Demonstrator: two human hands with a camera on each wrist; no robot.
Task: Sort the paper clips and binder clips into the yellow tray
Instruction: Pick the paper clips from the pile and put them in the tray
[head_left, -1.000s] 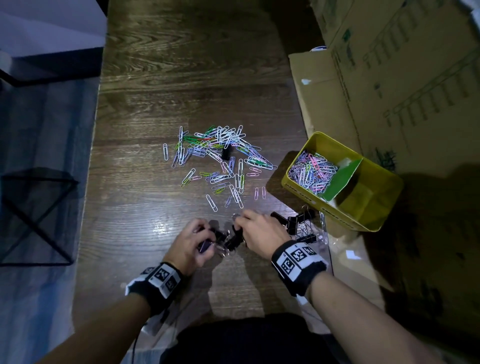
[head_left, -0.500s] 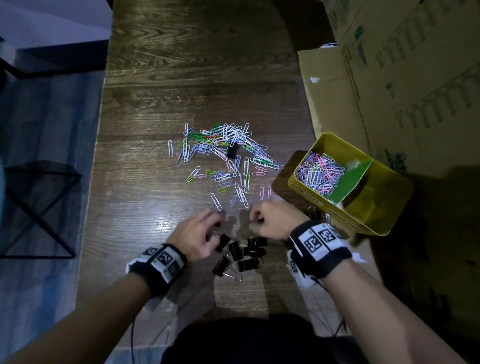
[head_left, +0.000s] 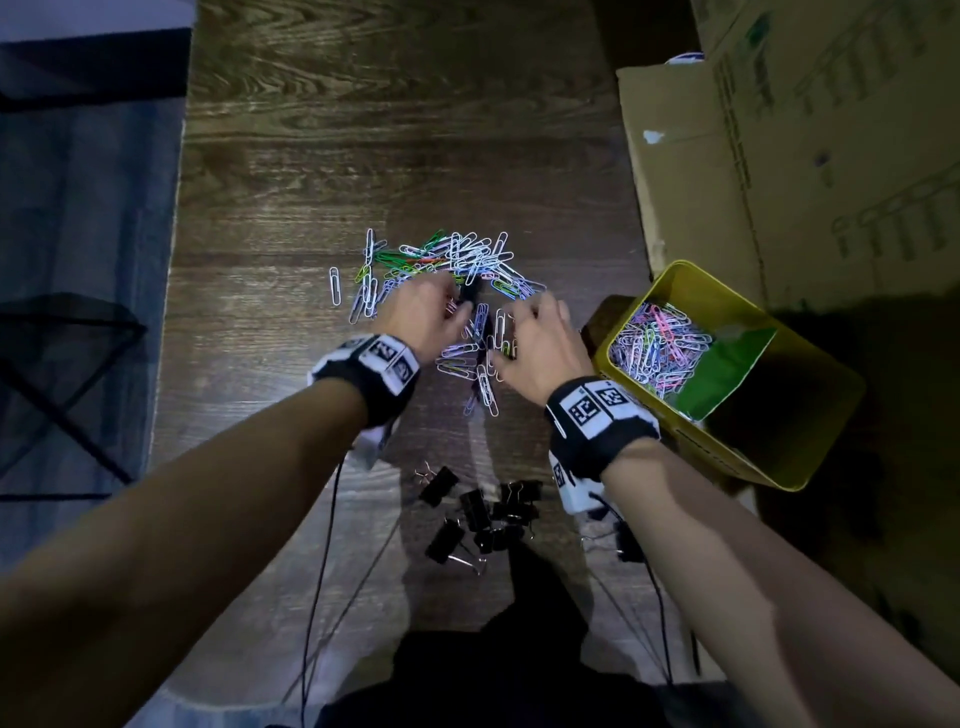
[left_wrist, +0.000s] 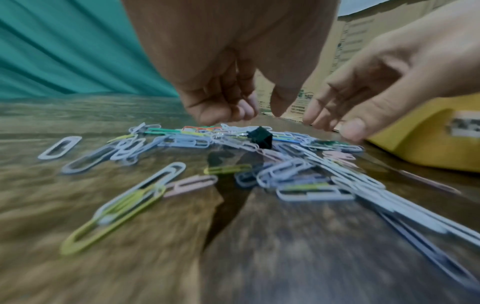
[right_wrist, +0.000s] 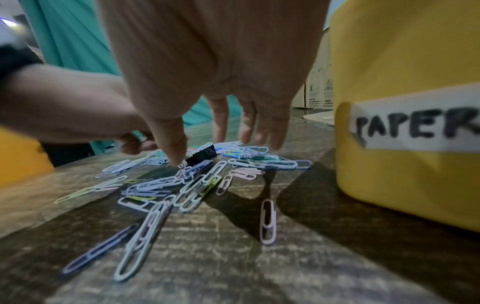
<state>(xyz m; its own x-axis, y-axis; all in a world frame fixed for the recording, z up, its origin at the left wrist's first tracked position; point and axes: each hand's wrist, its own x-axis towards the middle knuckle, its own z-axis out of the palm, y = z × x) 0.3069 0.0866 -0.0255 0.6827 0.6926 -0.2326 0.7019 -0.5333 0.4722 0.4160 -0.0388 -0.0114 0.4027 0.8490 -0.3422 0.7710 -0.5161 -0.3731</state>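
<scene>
Coloured paper clips lie scattered mid-table, with one black binder clip among them. My left hand hovers over the pile's left side, fingers loosely curled and holding nothing; the binder clip sits just below its fingertips. My right hand reaches over the pile's right side with straight, spread fingers. Its thumb touches clips beside the black binder clip. The yellow tray stands to the right, with paper clips in its left compartment behind a green divider. Several black binder clips lie near me.
Large cardboard boxes stand behind and right of the tray. The tray wall carries a white label reading "PAPER". Cables trail from both wrists over the near table edge. The wooden table's left edge drops to the floor.
Both hands have left the black binder clips, which now lie bunched near the front edge. They have reached forward to the paper clip pile.
</scene>
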